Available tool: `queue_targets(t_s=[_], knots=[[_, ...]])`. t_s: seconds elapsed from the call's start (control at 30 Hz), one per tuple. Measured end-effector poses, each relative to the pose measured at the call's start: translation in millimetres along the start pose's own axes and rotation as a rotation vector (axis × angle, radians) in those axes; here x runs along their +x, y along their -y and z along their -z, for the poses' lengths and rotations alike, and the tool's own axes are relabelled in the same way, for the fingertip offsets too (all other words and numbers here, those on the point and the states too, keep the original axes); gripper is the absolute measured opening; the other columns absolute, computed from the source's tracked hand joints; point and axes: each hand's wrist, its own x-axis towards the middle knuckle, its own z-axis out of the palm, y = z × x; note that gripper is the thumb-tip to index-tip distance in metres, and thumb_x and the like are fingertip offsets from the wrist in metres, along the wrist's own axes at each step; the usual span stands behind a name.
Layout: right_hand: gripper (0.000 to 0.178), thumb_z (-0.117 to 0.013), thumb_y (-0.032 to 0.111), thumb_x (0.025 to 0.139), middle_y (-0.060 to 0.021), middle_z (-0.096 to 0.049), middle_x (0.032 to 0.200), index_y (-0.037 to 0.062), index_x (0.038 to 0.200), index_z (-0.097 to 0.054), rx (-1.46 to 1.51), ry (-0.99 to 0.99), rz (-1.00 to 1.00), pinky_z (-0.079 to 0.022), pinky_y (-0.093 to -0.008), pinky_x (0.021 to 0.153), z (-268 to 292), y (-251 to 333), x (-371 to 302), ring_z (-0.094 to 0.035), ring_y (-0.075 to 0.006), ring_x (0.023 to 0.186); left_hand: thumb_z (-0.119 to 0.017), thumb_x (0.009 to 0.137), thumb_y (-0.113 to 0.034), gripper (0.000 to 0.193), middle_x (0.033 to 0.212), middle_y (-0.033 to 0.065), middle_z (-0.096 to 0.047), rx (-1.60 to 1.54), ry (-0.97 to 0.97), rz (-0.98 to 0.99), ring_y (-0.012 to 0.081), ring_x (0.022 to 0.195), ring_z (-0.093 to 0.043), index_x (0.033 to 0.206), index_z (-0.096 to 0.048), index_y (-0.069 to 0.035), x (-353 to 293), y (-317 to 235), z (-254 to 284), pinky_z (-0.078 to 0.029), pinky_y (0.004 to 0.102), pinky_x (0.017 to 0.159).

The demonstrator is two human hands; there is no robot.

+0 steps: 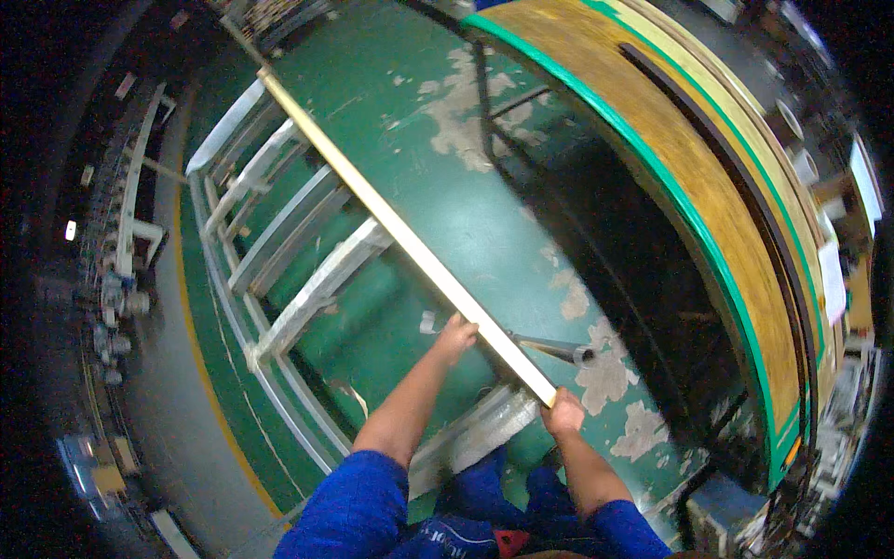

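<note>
Both my hands grip a long, straight, cream-coloured bar (pixel 410 238) that slants from near my body up to the far left. My left hand (pixel 456 339) is closed on its left edge, some way in from the near end. At that near end my right hand (pixel 564 414) is wrapped round the bar. Beneath and left of the bar lies a low metal rack (pixel 235 272) with several crosspieces, some wrapped in whitish plastic. One wrapped crosspiece (pixel 498 424) runs just in front of my legs. What the bar's underside rests on, if anything, is hidden.
To the right stands a long workbench (pixel 596 70) with a worn brown top and green edging; a dark strip (pixel 717 130) lies along it. A grey tube (pixel 554 348) sticks out near the bar. The green floor (pixel 456 210) has peeled patches. Machinery (pixel 116 307) lines the far left.
</note>
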Motion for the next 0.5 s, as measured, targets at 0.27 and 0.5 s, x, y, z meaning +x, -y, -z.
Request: queue_targets(t_s=[0.27,0.5], knots=[[0.082,-0.075,0.038,0.084,-0.0190,-0.056,0.142,0.0036,0.150,-0.041,0.219,0.179,-0.004,-0.041,-0.0500,0.111,63.8,-71.5,-44.3,-0.050,-0.0376,0.133,-0.059,0.097,-0.010,0.047,0.083,0.0055,-0.065,0.345,0.047,0.116,0.0157,0.070,-0.060,0.142,-0.050,0.001,-140.9,127.2,-71.4,-0.051,0.0322,0.063],[0.044,-0.071,0.032,0.083,-0.0186,-0.066,0.124,0.0092,0.120,-0.067,0.338,-0.617,0.089,-0.053,-0.0524,0.094,228.7,-327.7,-160.7,-0.062,-0.0440,0.111,-0.065,0.100,-0.018,0.036,0.098,0.0075,-0.068,0.881,0.292,-0.130,0.0166,0.086,-0.065,0.129,-0.061,0.002,-235.4,126.1,-265.2,-0.054,0.0321,0.077]])
